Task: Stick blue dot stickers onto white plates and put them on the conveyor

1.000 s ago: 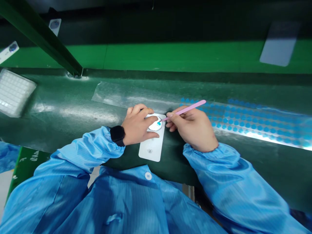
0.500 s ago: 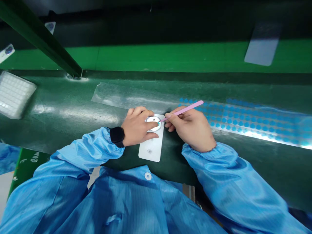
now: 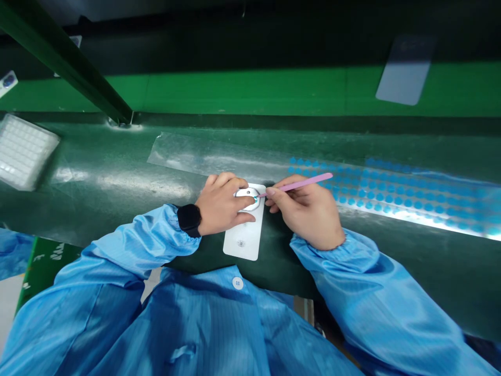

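My left hand [image 3: 225,203] lies over a white rectangular panel [image 3: 241,249], fingers spread, with its index fingertip on a rounded white part [image 3: 248,192] at the panel's far end. A small blue-green spot [image 3: 255,198] shows beside that fingertip. Between thumb and fingers, my right hand [image 3: 307,209] pinches a slim pink pointed tool [image 3: 313,180]; whether it is tweezers or a pick I cannot tell. The tool's thin tip reaches the spot from the right. Part of the rounded part is hidden under the left fingers.
A clear sheet with rows of blue round stickers [image 3: 391,196] lies on the green bench to the right. At left sits a white gridded tray [image 3: 25,151]. Behind the bench, a green strip carries another white panel [image 3: 405,73]. A green post [image 3: 90,86] stands at upper left.
My right hand has tilted the pink tool flatter, its rear end lower and farther right. My left hand stays in place. The panels on the rear strip have shifted left.
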Action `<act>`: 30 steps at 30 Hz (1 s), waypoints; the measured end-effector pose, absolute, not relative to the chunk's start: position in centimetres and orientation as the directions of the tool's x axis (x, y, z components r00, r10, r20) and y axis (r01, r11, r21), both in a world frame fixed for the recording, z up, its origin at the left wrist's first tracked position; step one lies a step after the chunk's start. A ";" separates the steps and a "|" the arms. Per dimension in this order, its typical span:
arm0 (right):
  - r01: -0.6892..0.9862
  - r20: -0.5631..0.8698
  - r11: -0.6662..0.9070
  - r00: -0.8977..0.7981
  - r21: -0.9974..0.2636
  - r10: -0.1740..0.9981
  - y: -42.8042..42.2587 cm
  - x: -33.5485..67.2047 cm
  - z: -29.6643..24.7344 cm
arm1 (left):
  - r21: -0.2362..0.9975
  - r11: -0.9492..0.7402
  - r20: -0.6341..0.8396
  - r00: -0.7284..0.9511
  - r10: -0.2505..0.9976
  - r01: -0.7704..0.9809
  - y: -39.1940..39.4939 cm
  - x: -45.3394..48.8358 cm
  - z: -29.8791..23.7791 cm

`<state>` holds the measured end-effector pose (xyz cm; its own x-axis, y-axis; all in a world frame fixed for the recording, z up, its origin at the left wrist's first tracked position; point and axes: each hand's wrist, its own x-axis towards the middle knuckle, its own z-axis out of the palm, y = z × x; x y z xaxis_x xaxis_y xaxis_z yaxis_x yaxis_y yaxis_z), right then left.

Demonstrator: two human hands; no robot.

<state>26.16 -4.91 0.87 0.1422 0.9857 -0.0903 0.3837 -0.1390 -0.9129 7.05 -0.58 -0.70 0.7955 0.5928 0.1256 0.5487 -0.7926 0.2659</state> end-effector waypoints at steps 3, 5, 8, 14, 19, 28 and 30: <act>0.449 -0.053 -0.099 0.116 -0.888 0.992 -5.0 26.1 1.1 | 0.270 -0.792 0.125 0.795 0.593 0.548 -0.6 7.1 -0.7; 0.517 -0.028 -0.076 0.102 -0.853 0.994 -5.0 26.2 1.3 | 0.274 -0.790 0.120 0.795 0.595 0.549 -0.6 7.1 -0.7; 0.611 0.018 -0.032 0.075 -0.791 0.997 -5.2 26.3 1.5 | 0.282 -0.786 0.108 0.796 0.596 0.550 -0.6 7.1 -0.6; 0.690 0.139 0.096 0.007 -0.717 0.990 -5.4 26.2 1.5 | 0.284 -0.778 0.108 0.788 0.606 0.560 -0.7 7.1 -0.6; 0.667 0.181 0.147 -0.018 -0.731 0.983 -5.4 25.9 1.4 | 0.294 -0.775 0.115 0.785 0.609 0.559 -0.6 7.1 -0.8; 0.688 0.172 0.134 -0.013 -0.714 0.985 -5.3 26.2 1.3 | 0.299 -0.770 0.110 0.781 0.615 0.564 -0.6 7.0 -0.8; 0.669 0.167 0.131 -0.011 -0.732 0.986 -5.3 26.1 1.3 | 0.297 -0.768 0.110 0.779 0.617 0.567 -0.6 7.1 -0.7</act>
